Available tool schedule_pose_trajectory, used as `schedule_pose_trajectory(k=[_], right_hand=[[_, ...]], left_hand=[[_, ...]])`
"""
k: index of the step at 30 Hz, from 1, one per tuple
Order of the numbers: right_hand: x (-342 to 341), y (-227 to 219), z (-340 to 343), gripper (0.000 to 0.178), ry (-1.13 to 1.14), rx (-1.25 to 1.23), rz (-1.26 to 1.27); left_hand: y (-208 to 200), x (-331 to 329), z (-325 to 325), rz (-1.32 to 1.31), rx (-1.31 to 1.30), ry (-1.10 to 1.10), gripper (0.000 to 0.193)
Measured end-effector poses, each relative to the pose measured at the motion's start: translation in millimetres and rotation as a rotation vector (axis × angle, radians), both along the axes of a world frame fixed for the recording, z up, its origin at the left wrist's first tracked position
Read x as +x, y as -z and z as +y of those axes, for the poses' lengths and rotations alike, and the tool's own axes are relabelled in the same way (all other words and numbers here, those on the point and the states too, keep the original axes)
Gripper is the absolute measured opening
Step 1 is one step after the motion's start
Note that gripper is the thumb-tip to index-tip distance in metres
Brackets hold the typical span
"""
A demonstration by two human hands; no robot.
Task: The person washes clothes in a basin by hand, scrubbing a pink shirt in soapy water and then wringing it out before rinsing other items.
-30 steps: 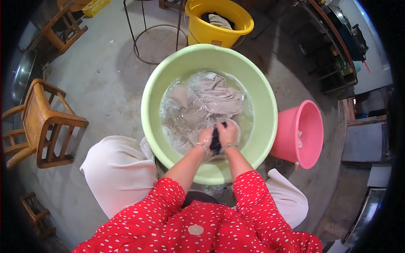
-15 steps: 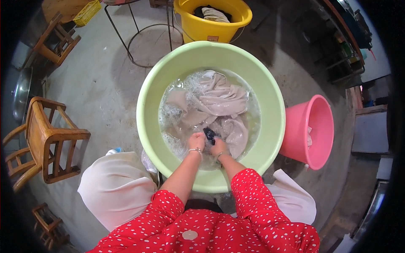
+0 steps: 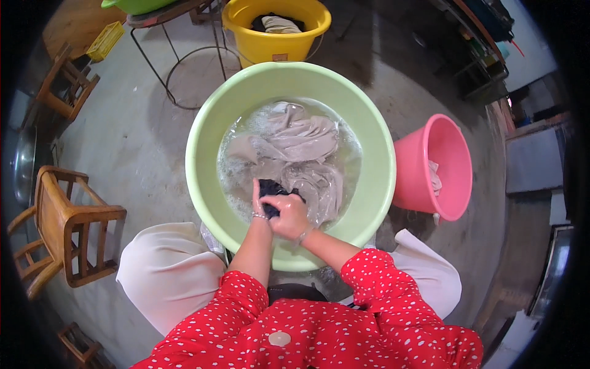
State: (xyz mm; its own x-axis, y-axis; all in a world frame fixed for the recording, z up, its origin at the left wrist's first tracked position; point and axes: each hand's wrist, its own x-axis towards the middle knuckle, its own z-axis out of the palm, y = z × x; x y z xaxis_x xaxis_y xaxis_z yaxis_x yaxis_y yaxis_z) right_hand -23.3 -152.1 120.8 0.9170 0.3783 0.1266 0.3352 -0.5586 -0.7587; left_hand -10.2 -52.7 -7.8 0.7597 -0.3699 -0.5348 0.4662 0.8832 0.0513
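A small dark wet cloth [image 3: 268, 186] is bunched between my two hands at the near side of a large pale green basin [image 3: 382, 166]. My left hand [image 3: 257, 203] is upright along the cloth's left side, holding it against the palm. Across it from the right comes my right hand [image 3: 289, 215], closed on the cloth with its thumb toward the left hand. Part of the cloth sticks out past the right knuckles. Beyond my hands, beige fabric [image 3: 304, 140] lies soaking in cloudy, sudsy water.
Beside the basin on the right, a pink bucket [image 3: 407, 169] lies tipped with pale cloth inside. Behind stands a yellow bucket [image 3: 276, 44] holding dark and striped cloth. A wooden chair [image 3: 92, 215] is at left, and a metal-legged stool [image 3: 166, 61] stands at the far left.
My hands have come together and risen slightly, with the right hand moved left over the dark cloth. More of the cloth shows. The whole view has shifted a little.
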Motion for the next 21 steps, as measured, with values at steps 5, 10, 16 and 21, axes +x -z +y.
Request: schedule_pose_trajectory(k=[5, 10, 16, 21], right_hand=[[-33.7, -32.1, 15.5, 0.024, 0.005, -0.124, -0.181], [-29.3, -3.4, 13.6, 0.019, 0.163, -0.177, -0.301], [-4.4, 19.6, 5.1, 0.024, 0.171, -0.180, -0.169], [50.1, 70.8, -49.1, 0.036, 0.448, -0.275, 0.178]], left_hand=[[-51.0, -6.4, -21.9, -0.242, -0.150, -0.124, 0.049], [-30.0, -9.9, -27.0, -0.207, 0.023, -0.080, 0.045], [-30.7, -4.2, -31.8, 0.080, 0.093, -0.001, 0.039], [-58.8, 7.0, -52.4, 0.153, 0.784, 0.190, 0.026]])
